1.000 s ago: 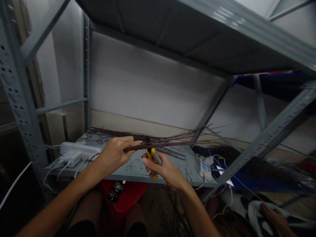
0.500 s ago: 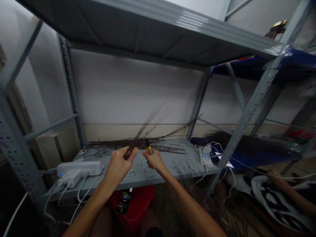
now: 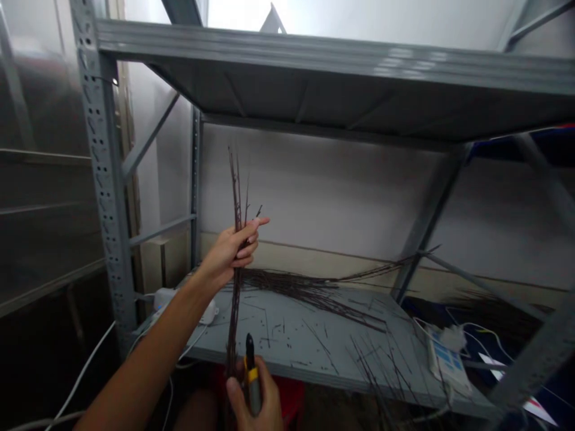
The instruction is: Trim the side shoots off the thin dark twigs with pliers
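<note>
Upright in front of me stands a bundle of thin dark twigs (image 3: 235,311), with my left hand (image 3: 236,248) wrapped round its middle. A short cut twig end sticks out by the left thumb. My right hand (image 3: 256,395) is low at the bundle's bottom end and holds pliers or cutters (image 3: 253,383) with yellow-and-grey handles and a dark tip pointing up. Its thumb lies against the twigs. More dark twigs (image 3: 305,287) lie in a pile along the back of the grey shelf (image 3: 287,353).
Small twig scraps lie on the shelf. A white power strip (image 3: 449,362) with cables sits at the right, another charger block (image 3: 209,311) at the left. Metal posts (image 3: 105,197) and an upper shelf (image 3: 314,54) frame the space. Loose twigs (image 3: 372,377) jut up at the front right edge.
The view has turned left. My left hand has risen and now holds a long upright twig bundle; my right hand has moved down with the tool to the bundle's lower end.
</note>
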The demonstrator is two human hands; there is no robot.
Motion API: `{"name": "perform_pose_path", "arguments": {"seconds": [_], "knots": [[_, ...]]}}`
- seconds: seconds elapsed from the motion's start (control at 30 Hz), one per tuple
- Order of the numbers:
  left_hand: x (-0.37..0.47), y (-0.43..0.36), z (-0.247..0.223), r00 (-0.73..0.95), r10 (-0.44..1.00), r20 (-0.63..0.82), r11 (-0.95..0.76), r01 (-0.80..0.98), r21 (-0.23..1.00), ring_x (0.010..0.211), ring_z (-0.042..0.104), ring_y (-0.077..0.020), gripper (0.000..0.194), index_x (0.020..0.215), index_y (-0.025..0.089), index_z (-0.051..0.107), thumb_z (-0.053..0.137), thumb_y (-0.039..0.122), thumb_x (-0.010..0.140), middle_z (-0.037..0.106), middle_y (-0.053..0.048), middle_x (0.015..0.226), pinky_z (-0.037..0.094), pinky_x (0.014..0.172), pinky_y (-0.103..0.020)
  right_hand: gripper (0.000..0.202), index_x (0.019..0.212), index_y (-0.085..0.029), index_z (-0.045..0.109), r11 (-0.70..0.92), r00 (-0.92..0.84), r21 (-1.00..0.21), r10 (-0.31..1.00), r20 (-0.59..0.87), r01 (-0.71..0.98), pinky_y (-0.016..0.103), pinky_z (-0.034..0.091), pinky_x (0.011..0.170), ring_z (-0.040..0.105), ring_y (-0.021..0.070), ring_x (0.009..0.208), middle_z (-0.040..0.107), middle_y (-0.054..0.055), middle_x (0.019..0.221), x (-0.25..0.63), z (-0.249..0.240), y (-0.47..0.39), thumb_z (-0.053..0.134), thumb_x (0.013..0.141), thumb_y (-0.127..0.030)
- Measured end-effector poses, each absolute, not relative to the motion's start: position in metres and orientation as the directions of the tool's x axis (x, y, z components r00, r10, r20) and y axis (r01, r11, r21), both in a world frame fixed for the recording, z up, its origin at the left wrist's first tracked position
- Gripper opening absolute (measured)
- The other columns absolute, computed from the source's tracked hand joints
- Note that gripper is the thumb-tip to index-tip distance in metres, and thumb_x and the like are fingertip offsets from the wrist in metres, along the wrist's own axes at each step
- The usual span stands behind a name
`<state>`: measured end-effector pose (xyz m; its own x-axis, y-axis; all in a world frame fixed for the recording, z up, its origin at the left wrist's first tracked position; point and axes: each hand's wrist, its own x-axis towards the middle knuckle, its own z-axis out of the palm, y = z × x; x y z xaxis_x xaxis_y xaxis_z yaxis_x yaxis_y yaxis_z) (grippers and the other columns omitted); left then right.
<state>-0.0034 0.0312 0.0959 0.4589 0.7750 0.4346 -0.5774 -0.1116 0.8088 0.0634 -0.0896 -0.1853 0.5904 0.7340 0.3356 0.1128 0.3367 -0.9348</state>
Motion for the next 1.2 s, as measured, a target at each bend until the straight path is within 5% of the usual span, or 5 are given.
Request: {"name": "perform_pose_path", "arguments": {"seconds": [0.1, 0.17, 0.3, 0.6, 1.2], "knots": [[0.012, 0.036, 0.081, 0.38, 0.821, 0.426, -0.116, -0.62, 0.776, 0.055, 0.055, -0.0046, 0.038, 0.116, 0.01, 0.071, 0.078, 0.033, 0.086, 0.062, -0.001, 0.078, 0.042, 0.043, -0.012, 0.059, 0.117, -0.018, 0.071, 0.277, 0.612, -0.956, 0.74, 0.279, 0.1, 0.036, 0.056, 0.094, 0.07, 0.0301, 0.107, 0.076, 0.012, 0.112, 0.062, -0.163, -0.108, 0.08, 0.074, -0.058], [0.017, 0.031, 0.055, 0.368, 0.841, 0.396, -0.113, -0.597, 0.795, 0.084, 0.071, -0.014, 0.043, 0.121, 0.012, 0.066, 0.078, 0.034, 0.086, 0.073, -0.01, 0.101, 0.058, 0.072, -0.021, 0.055, 0.118, -0.018, 0.07, 0.266, 0.538, -0.961, 0.8, 0.264, 0.077, 0.036, 0.056, 0.095, 0.07, 0.029, 0.106, 0.076, 0.011, 0.113, 0.069, -0.151, -0.123, 0.077, 0.079, -0.054], [0.012, -0.006, -0.018, 0.423, 0.861, 0.281, -0.048, -0.484, 0.874, 0.117, 0.068, -0.0267, 0.057, 0.134, 0.018, 0.057, 0.08, 0.034, 0.084, 0.069, -0.016, 0.132, 0.053, 0.101, -0.039, 0.043, 0.11, -0.017, 0.072, 0.242, 0.481, -0.97, 0.848, 0.221, 0.02, 0.035, 0.058, 0.085, 0.072, 0.0275, 0.095, 0.077, 0.01, 0.102, 0.087, -0.14, -0.148, 0.073, 0.083, -0.051], [0.008, -0.074, -0.13, 0.472, 0.88, 0.055, 0.059, -0.223, 0.973, 0.098, 0.073, -0.0242, 0.033, 0.111, 0.016, 0.077, 0.074, 0.039, 0.087, 0.08, -0.01, 0.109, 0.055, 0.089, -0.032, 0.044, 0.104, -0.016, 0.072, 0.11, 0.557, -0.986, 0.83, 0.023, -0.124, 0.036, 0.056, 0.084, 0.07, 0.0247, 0.091, 0.075, 0.009, 0.099, 0.109, -0.174, -0.16, 0.076, 0.08, -0.053], [-0.019, -0.069, -0.142, 0.29, 0.955, 0.064, 0.034, -0.32, 0.947, 0.08, 0.073, -0.0194, 0.027, 0.103, 0.016, 0.072, 0.075, 0.036, 0.085, 0.079, -0.008, 0.088, 0.056, 0.077, -0.028, 0.037, 0.105, -0.019, 0.071, 0.093, 0.432, -0.968, 0.902, -0.018, -0.234, 0.039, 0.056, 0.091, 0.074, 0.0254, 0.095, 0.078, 0.01, 0.103, 0.095, -0.179, -0.157, 0.08, 0.08, -0.043]]}}
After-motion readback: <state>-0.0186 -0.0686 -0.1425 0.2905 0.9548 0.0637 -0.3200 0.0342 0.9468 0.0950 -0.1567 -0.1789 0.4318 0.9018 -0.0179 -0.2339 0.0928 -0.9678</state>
